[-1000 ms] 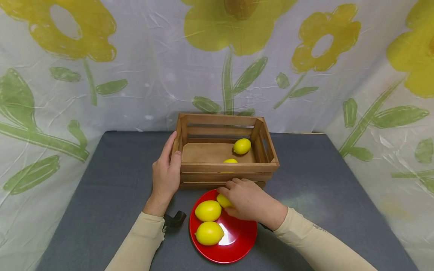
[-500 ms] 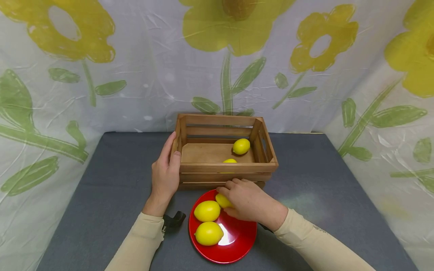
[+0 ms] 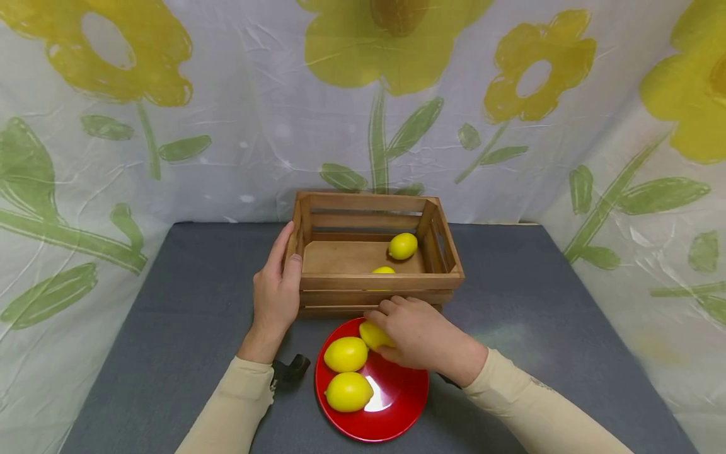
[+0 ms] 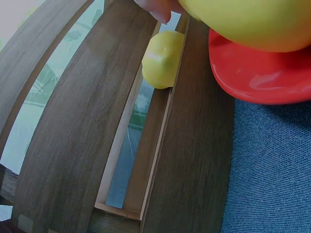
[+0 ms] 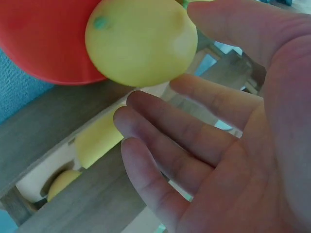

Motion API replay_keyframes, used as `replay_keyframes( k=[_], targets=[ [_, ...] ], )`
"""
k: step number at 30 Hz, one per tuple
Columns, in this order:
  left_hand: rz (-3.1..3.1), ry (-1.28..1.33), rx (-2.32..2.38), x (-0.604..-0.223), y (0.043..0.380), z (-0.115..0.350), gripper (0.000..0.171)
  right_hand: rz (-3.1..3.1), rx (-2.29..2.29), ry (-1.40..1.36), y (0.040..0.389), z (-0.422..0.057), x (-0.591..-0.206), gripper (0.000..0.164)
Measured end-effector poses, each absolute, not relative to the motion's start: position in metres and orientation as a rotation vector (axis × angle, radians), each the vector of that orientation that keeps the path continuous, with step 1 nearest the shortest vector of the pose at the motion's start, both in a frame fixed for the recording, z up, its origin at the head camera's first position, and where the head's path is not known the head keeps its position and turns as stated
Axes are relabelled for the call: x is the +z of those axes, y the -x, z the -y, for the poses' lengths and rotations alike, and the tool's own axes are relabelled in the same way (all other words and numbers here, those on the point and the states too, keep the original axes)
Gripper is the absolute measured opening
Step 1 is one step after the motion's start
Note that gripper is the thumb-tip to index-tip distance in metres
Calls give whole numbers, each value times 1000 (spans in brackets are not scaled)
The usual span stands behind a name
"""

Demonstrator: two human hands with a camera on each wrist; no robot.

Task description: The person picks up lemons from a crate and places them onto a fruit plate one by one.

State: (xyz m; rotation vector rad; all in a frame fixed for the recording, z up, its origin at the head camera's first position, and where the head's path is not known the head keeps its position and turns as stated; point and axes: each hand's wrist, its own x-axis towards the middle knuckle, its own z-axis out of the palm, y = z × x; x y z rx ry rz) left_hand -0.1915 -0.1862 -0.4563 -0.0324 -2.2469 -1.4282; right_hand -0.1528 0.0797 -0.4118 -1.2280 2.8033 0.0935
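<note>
Three yellow lemons lie on a red plate (image 3: pixel 397 416) in front of a slatted wooden crate (image 3: pixel 374 282). My right hand (image 3: pixel 416 334) touches the farthest lemon (image 3: pixel 373 333) at its right end. In the right wrist view, thumb and index finger stand at either side of that lemon (image 5: pixel 141 43), the other fingers (image 5: pixel 160 170) held out fairly straight. The nearer lemons (image 3: pixel 346 354) sit along the plate's left side. My left hand (image 3: pixel 276 290) rests against the crate's left end, fingers extended. Inside the crate are two lemons (image 3: pixel 403 246), one mostly hidden by the front slats.
The dark grey table (image 3: pixel 198 328) extends around the crate and plate. A white curtain (image 3: pixel 255 126) with yellow flowers hangs behind and beside it. A black wrist-camera mount (image 3: pixel 292 369) sticks out from my left wrist, close to the plate's left rim.
My right hand has shifted slightly right relative to the farthest lemon, so more of that lemon shows. The lemon has stayed on the plate. My left hand has kept its place on the crate.
</note>
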Motion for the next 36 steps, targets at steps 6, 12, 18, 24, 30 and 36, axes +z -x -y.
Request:
replay_keyframes(
  k=[6,12,18,24,30,36],
  targets=[
    [2248,24,-1441,-456,191,186,57,-2779,73,1200,152,-80,-407,56],
    [2244,19,-1435,-454,190,187,56,-2749,66,1239,149,-80,-395,56],
    [2236,26,-1443,-454,189,187,56,-2746,30,1356,147,-79,-373,55],
    [2243,23,-1441,-455,190,188,56,-2750,13,1415,152,-78,-353,50],
    [2245,35,-1426,-455,190,187,56,-2783,8,1502,160,-80,-336,48],
    [2230,48,-1424,-454,190,186,57,-2772,-57,1546,170,-79,-320,45]
  ],
)
